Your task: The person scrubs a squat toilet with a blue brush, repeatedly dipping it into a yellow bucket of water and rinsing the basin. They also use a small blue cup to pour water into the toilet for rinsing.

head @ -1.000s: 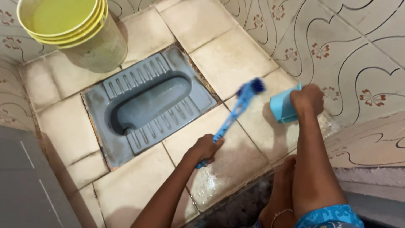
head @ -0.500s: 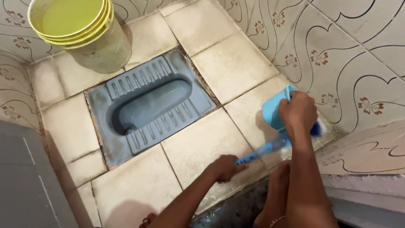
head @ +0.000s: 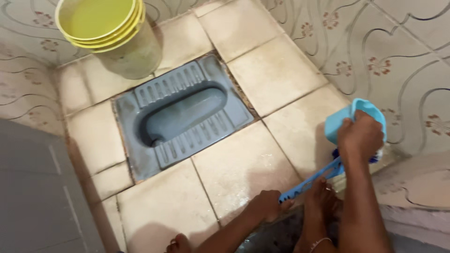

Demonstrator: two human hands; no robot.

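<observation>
Beside the patterned wall, left fingers (head: 268, 204) clamp the blue brush (head: 311, 182); right fingers (head: 358, 133) grip the blue mug (head: 344, 119).

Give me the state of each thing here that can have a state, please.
Left hand: closed on the brush handle.
Right hand: gripping the blue mug, tilted.
Blue brush: low, head hidden behind the right hand.
Yellow bucket: upright, filled.
Squat pan: uncovered.
Floor tiles: wet patch near the brush.

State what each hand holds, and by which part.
Left hand grips the blue brush by its handle end; right hand holds the light-blue mug at its rim.
</observation>
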